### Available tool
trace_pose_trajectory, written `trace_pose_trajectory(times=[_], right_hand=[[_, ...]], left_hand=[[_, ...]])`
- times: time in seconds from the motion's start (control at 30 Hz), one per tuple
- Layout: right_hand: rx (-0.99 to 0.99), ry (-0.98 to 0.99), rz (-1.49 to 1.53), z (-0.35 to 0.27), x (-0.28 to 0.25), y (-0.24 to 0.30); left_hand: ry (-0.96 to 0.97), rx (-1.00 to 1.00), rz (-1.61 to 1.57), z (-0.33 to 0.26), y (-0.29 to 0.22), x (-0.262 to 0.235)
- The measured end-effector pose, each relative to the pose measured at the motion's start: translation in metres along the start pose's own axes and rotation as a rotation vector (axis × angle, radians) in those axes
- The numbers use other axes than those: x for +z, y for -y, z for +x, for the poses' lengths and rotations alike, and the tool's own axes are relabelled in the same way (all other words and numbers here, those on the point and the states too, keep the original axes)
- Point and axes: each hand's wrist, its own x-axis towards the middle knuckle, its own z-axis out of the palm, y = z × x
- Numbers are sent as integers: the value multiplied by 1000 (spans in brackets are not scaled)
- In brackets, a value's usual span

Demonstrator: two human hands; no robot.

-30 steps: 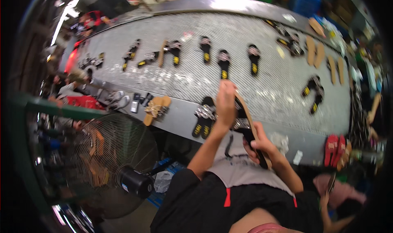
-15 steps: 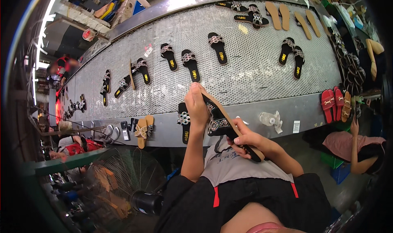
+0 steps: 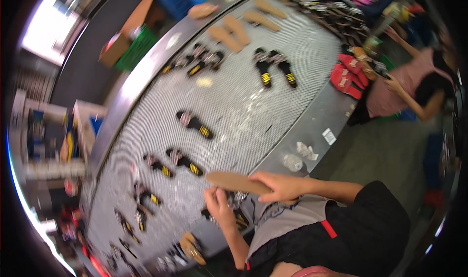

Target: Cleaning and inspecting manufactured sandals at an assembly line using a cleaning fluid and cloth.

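Observation:
Between my hands is a sandal, its plain tan sole facing up and its upper side turned away. My right hand is closed round one end, thumb across the sole. At the other end, the curled fingers of my left hand pinch the sole's edge. Just beyond my left hand, a black slide sandal with a shiny strap lies on the metal conveyor belt. Beneath the held sandal, partly hidden, another black sandal rests on the steel ledge.
Several black sandals spread along the belt, including a pair, with tan soles at its far end. A clear plastic bottle lies on the near ledge. Red sandals sit at the right, by a co-worker in pink.
The sandal has been turned over: its black, jewelled upper side showed before, and now the tan sole does. My view has swung and tilted toward the right, blurring the picture somewhat.

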Motion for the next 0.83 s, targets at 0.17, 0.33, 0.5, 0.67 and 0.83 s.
trace_pose_trajectory(times=[0.17, 0.33, 0.5, 0.67, 0.83], right_hand=[[48, -4, -96, -12, 0, 12], [-4, 58, -191, -40, -5, 19], [-51, 24, -181, -69, 6, 32], [-92, -150, -199, -90, 27, 32], [-70, -260, -381, -97, 34, 19]], left_hand=[[186, 28, -140, -7, 22, -22], [327, -340, -537, -26, 39, -40], [388, -275, -740, -55, -3, -29], [280, -165, -755, -78, -37, -2], [301, -219, -833, -73, 3, -11]])
